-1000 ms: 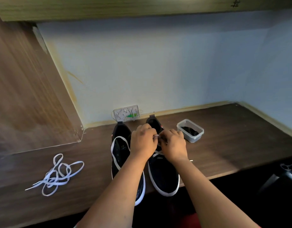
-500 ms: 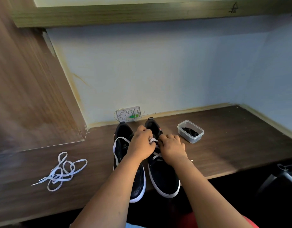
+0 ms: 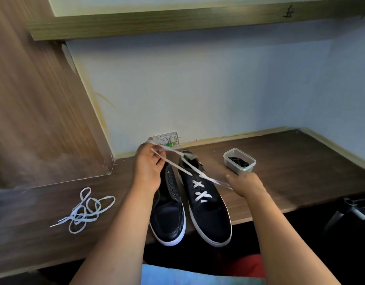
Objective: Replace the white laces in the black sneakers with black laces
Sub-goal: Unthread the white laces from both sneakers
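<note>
Left shoe (image 3: 169,204) is already stripped, its white lace (image 3: 86,209) dumped on the table (image 3: 290,171). Right shoe (image 3: 206,206) keeps two crosses; left hand (image 3: 148,167) and right hand (image 3: 246,185) each pinch a lace end (image 3: 177,166), pulling. Black laces sit in the tub (image 3: 239,160), untouched.

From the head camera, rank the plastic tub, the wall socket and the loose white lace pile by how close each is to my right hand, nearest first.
From the right hand:
1. Plastic tub, just beyond it.
2. Wall socket, back left at the wall.
3. Loose white lace pile, far left on the desk.
</note>
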Available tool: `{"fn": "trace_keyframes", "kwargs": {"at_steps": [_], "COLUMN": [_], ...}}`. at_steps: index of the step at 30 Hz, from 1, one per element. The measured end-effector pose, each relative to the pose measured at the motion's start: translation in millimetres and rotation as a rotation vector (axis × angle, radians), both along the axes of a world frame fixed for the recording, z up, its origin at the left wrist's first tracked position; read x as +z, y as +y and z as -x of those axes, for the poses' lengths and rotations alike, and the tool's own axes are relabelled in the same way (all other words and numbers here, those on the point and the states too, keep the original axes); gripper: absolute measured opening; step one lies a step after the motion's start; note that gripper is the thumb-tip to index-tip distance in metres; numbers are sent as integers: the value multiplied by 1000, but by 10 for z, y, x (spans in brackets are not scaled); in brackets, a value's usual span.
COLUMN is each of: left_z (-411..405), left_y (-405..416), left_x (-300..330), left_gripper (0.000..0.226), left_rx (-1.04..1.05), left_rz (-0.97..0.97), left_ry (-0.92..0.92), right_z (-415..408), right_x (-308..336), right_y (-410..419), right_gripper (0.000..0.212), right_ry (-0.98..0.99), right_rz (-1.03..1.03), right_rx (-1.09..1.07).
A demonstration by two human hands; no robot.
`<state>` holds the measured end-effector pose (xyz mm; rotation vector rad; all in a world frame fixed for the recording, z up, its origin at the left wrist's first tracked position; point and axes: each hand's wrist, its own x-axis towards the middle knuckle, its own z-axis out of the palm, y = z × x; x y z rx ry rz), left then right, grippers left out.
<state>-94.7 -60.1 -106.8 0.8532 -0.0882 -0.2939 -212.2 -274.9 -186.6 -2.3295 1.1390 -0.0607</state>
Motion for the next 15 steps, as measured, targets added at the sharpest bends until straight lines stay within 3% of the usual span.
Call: {"fn": "trace_keyframes", "kwargs": {"at_steps": [4,8,10,13,15], "left_z": [8,-88,-106,-73,-10], "left_y": [207,426,464,444,323], "left_x": [27,27,34,73,72], "left_gripper": [24,46,50,44,31], "left_rx": [-172,-709,-960,-946,-689], "left_rz": [167,409,501,378,-10], "left_ry": [-49,-209,-243,-210,-201], "right_z": [-41,-65,-80,-153,-223], "right_x": [-3,-6,-20,-10,-9], "right_y": [145,207,195,224,322], "right_gripper": [38,44,46,53,50], "right_ry": [133,284,214,-14,-127], "right_rz": [130,176,143,51,42], "right_rx": [-37,-64,-42,213,359]}}
